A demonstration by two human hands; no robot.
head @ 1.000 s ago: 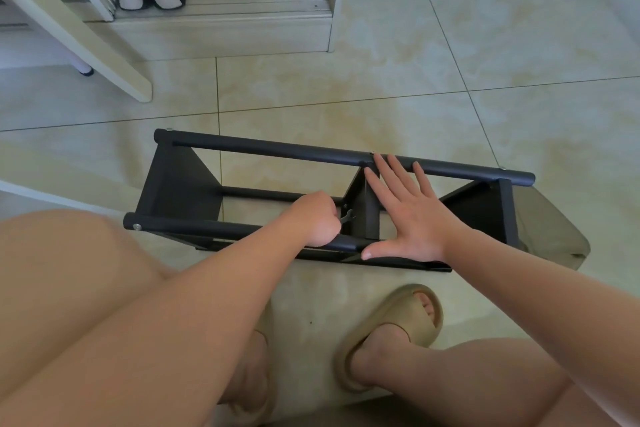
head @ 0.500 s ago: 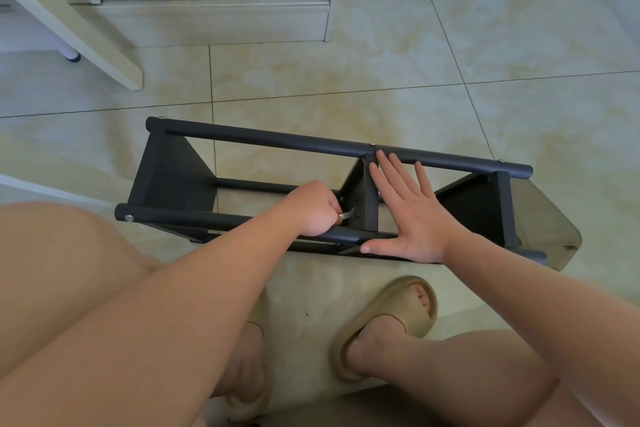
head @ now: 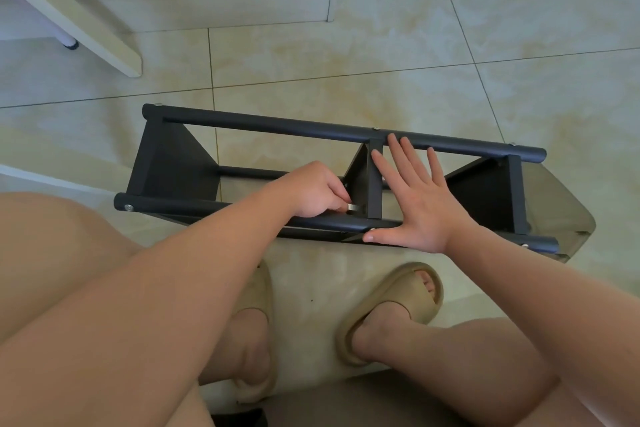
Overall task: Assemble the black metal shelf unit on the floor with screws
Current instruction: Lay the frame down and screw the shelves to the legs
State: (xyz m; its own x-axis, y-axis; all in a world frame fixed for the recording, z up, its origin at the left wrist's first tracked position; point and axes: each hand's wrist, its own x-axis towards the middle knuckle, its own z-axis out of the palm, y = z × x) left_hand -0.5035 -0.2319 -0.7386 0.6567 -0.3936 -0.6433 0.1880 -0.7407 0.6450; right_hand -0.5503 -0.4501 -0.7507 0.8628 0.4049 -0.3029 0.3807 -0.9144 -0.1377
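**Bracing the frame, turning at the middle crossbar**

Here we are over the black metal shelf unit (head: 173,163), lying on its side on the tiled floor (head: 381,62) just ahead of our sandalled feet. Our left hand (head: 311,191) is curled tight round a small silvery tool (head: 353,207). Its tip pokes out beside the middle crossbar (head: 375,184), just above the near rail (head: 207,206). Hex key or flat spanner? We cannot tell, because the fingers hide most of it, and the screw it works on is hidden too.

Our right hand (head: 419,204) lies flat and spread, holding nothing. The thumb runs along the near rail, the fingertips reach the far rail (head: 277,125), and the palm spans the gap just right of the crossbar. That is our brace.

How do we play this well? In our judgement, the flat palm should press down so the frame cannot twist or skate on the smooth tile as we turn. We seat the tool fully before loading it. The space between panel and rail looks cramped, so short swings with re-seating are likely. We watch that the crossbar sits square to both rails. One screw head (head: 372,229) shows on the near rail by our thumb, another at the rail's left end (head: 129,207). Snug is the aim, not forced, or a thread may strip.
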